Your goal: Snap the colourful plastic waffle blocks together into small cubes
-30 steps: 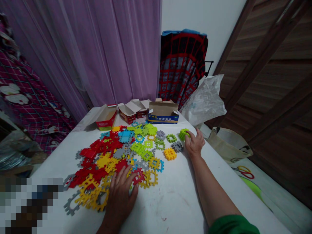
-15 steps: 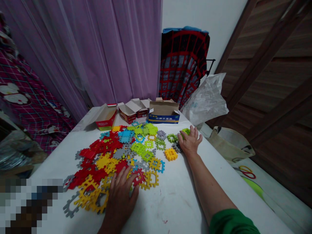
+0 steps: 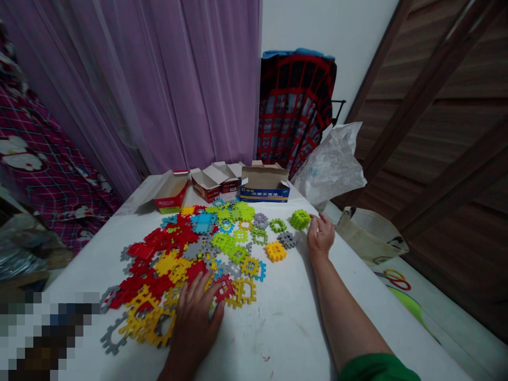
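Observation:
Toothed plastic building pieces (image 3: pixel 170 264) in red, yellow, green, blue and grey lie in a wide heap on the white table (image 3: pixel 286 323). My left hand (image 3: pixel 197 309) rests flat at the heap's near edge, fingers spread, beside a red window-like piece (image 3: pixel 224 287). To the right, my right hand (image 3: pixel 320 236) has its fingers curled in, with the index fingertip at the right side of a round stack of green pieces (image 3: pixel 300 219). Left of that hand lie a grey stack (image 3: pixel 287 240), a yellow stack (image 3: pixel 275 252) and a green frame piece (image 3: pixel 278 226).
Open cardboard boxes stand along the back: a red one (image 3: pixel 171 203), two dark red ones (image 3: pixel 205 191) and a blue one (image 3: pixel 264 196). A clear plastic bag (image 3: pixel 331 164) rises behind the right edge. Past that edge sit a cloth bag (image 3: pixel 371 238) and scissors (image 3: pixel 397 279).
My right hand has moved slightly right and its spread fingers have curled in, uncovering the green and grey stacks. My left hand stays on the heap; the view has shifted slightly.

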The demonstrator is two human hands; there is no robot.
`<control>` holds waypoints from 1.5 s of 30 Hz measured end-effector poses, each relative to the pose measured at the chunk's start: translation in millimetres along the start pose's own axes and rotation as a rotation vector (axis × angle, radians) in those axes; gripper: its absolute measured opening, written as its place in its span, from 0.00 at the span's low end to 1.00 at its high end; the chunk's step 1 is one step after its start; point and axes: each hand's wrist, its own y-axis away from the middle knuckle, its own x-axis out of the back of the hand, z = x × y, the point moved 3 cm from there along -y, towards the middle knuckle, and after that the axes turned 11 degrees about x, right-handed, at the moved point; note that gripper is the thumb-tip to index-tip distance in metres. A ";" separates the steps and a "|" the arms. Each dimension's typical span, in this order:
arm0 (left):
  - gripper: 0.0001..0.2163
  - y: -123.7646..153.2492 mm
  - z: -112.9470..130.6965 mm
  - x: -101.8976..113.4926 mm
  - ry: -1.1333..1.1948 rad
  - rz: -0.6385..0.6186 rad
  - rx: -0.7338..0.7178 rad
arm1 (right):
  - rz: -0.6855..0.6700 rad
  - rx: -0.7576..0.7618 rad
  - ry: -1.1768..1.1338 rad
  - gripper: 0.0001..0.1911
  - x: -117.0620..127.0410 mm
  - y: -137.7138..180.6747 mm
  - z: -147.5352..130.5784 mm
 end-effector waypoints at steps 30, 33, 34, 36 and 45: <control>0.13 0.5 22.1 12.5 0.140 0.157 0.074 | -1.295 0.653 0.255 0.26 -34.8 81.6 -201.5; 0.13 0.9 25.3 13.7 0.162 0.181 0.101 | -1.225 0.670 0.215 0.29 -27.4 86.9 -206.1; 0.13 0.9 26.0 13.9 0.164 0.183 0.102 | -1.177 0.666 0.171 0.30 -25.8 88.6 -204.4; 0.13 0.9 26.1 14.1 0.167 0.181 0.101 | -1.029 0.654 0.054 0.31 -23.6 92.1 -197.6; 0.12 -0.1 26.6 15.7 0.171 0.141 0.123 | -0.871 0.722 -0.412 0.17 6.8 109.9 -146.5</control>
